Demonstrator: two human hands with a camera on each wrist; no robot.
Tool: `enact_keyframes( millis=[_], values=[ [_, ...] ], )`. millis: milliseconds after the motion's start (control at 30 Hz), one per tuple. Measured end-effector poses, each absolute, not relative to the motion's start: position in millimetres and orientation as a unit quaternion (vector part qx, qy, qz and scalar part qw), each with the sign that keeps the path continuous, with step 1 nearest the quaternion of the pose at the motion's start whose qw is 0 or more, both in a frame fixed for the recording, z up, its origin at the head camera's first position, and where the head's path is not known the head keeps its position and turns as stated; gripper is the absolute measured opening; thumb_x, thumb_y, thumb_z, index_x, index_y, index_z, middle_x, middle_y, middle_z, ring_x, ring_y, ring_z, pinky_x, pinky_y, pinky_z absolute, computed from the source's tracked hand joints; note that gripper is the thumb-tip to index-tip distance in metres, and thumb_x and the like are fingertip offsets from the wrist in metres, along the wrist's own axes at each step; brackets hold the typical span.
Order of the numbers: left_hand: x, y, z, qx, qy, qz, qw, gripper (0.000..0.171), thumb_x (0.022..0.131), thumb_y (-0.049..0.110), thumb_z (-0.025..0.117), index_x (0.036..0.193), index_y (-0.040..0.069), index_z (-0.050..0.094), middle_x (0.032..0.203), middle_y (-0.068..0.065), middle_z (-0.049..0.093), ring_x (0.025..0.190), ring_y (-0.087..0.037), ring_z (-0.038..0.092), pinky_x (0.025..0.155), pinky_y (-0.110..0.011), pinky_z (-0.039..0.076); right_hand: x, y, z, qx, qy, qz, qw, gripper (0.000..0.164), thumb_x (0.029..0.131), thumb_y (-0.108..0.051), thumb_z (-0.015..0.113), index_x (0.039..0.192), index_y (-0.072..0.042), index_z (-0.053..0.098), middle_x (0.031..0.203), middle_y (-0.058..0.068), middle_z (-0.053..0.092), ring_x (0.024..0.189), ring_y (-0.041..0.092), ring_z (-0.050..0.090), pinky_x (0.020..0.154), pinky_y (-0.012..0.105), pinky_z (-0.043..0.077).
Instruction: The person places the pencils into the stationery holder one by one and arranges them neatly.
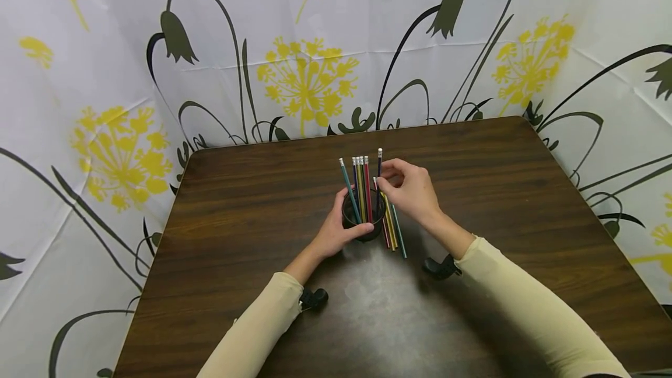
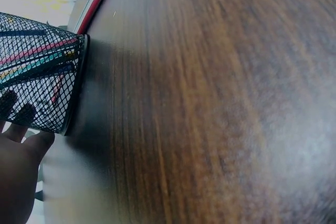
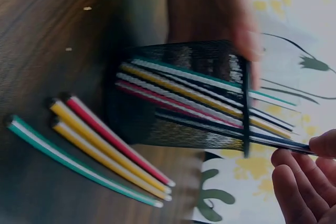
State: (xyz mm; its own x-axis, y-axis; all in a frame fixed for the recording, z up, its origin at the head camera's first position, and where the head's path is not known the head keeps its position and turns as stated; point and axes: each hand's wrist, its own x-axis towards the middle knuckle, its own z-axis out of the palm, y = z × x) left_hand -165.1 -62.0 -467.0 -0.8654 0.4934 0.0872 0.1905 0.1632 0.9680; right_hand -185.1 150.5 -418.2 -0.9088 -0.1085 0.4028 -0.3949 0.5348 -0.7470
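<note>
A black mesh pencil cup (image 1: 374, 233) stands on the table with several pencils upright in it, eraser ends up, among them a teal pencil (image 1: 346, 177) and a red pencil (image 1: 367, 182). My left hand (image 1: 333, 225) grips the cup around its side, thumb across the near side. At the cup's right rim my right hand (image 1: 413, 190) pinches a dark blue pencil (image 3: 270, 140) between thumb and fingers; its lower part is inside the mesh. Beside the cup, on the table, lie a red pencil (image 3: 118, 137), two yellow pencils (image 3: 105, 153) and a green pencil (image 3: 79, 166).
The brown wood-grain table (image 1: 236, 220) meets a white curtain (image 1: 220, 92) printed with flowers along its back edge. A black wrist camera (image 1: 314, 298) sits under the left sleeve, and another black camera (image 1: 440, 268) under the right one.
</note>
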Motion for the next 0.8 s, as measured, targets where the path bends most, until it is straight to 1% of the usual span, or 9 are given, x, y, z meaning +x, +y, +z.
enact_keyframes(
  millis=[233,433,800],
  values=[
    [-164.4,-61.4,-466.7,0.219,0.755,0.605,0.128,0.089,0.088,0.013,0.073,0.154,0.008,0.014,0.146,-0.020,0.040,0.125,-0.032,0.048,0.105,-0.049,0.036,-182.3,145.6,-428.8,0.148,-0.881,0.428,0.140,0.023,0.087,-0.012,0.075,0.107,-0.004,0.070,0.084,0.004,0.071,0.065,0.014,0.066,0.057,0.033,0.052],
    [-164.1,-61.6,-465.1,0.216,0.760,0.598,0.132,0.089,0.089,0.016,0.073,0.155,0.009,0.014,0.146,-0.017,0.040,0.126,-0.031,0.047,0.105,-0.049,0.036,-184.0,143.6,-429.1,0.144,-0.888,0.417,0.127,0.022,0.086,-0.012,0.075,0.106,-0.004,0.070,0.083,0.004,0.071,0.067,0.014,0.067,0.059,0.033,0.053],
    [-164.8,-61.6,-465.5,0.216,0.758,0.600,0.134,0.088,0.089,0.012,0.072,0.155,0.007,0.013,0.146,-0.019,0.040,0.125,-0.031,0.048,0.104,-0.045,0.038,-191.6,141.6,-428.2,0.114,-0.902,0.407,0.088,0.021,0.087,-0.015,0.074,0.106,-0.005,0.070,0.087,0.004,0.072,0.074,0.017,0.067,0.064,0.036,0.053]
  ],
)
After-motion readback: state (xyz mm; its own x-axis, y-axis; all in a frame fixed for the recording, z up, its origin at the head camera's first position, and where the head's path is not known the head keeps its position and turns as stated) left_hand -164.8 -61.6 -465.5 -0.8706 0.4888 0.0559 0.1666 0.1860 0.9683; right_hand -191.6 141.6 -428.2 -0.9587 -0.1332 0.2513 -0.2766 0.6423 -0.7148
